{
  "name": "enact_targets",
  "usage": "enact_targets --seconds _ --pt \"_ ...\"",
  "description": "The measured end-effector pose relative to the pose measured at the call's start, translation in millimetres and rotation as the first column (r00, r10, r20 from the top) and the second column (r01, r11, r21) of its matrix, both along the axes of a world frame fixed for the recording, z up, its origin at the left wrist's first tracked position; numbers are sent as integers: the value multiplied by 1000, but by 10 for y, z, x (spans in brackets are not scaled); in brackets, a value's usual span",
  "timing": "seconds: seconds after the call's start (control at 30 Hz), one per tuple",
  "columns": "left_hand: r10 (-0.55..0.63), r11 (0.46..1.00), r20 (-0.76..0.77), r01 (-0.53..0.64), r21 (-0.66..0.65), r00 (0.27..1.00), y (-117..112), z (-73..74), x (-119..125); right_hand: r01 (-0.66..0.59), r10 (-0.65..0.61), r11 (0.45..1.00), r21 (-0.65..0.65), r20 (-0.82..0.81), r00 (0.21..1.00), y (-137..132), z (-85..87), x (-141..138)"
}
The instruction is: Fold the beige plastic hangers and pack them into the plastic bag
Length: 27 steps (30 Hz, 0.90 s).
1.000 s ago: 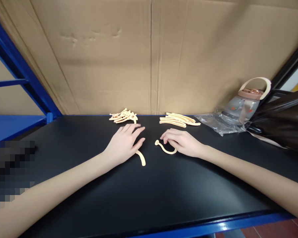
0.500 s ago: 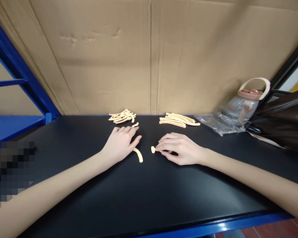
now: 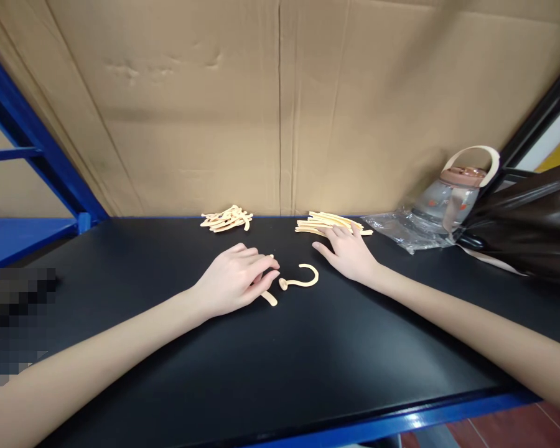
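My left hand [image 3: 238, 279] is closed, thumb and index finger together, over a cream curved piece [image 3: 269, 298]; one flat end shows below the fingers and the rest is mostly covered. Just right of it, a cream hook with a round end [image 3: 308, 281] lies loose on the black table [image 3: 280, 367], bent like a question mark. My right hand [image 3: 352, 254] rests with thumb and fingers apart, its fingertips over the front of a pile of long cream strips [image 3: 329, 219]. Whether it touches a strip is unclear.
A heap of thin cream pieces [image 3: 226, 219] lies at the back left. At the back right are a clear plastic bag [image 3: 396, 230], a clear bottle with a handle [image 3: 450, 199] and a dark brown bag [image 3: 536, 230]. Cardboard [image 3: 191, 112] stands behind the table.
My right hand has let go of the hook and moved up and right to the strips. My left hand has shifted slightly right, its fingers now closed around the curved piece.
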<state>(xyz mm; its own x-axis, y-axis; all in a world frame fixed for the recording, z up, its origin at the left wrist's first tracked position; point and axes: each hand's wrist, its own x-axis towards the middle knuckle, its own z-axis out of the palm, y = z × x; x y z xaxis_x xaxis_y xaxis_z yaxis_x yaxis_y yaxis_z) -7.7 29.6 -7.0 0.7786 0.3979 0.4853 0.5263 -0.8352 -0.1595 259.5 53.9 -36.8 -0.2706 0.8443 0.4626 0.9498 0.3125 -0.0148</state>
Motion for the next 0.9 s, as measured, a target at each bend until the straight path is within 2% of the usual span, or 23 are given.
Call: enact_targets --seconds 0.13,0.23,0.3,0.4,0.5,0.6,0.77,0.9 --pt "50 999 -17 -50 -18 999 -12 9 7 -27 27 999 35 6 1000 -19 1 -5" --pt "37 985 -44 -44 -169 998 -18 0 -1 -44 44 999 17 12 999 -13 -5 -1" --pt "15 957 -72 -35 -289 997 -17 -13 -14 -35 35 999 10 6 999 -2 -7 3" --pt "16 921 -119 -61 -384 993 -9 -31 -30 -41 41 999 14 15 999 21 -4 9" --pt "47 904 -145 -104 -416 988 -5 -44 -36 -67 67 998 -15 17 998 42 -1 13" --pt "49 895 -128 -100 -435 991 -18 -48 -32 -75 75 997 -11 3 997 45 8 18" --pt "14 925 -57 -34 -379 998 -43 -23 -17 -99 100 995 29 -30 995 31 49 21" --pt "-92 937 -49 70 -342 995 -77 12 9 -196 195 980 -28 -22 980 -33 96 2"
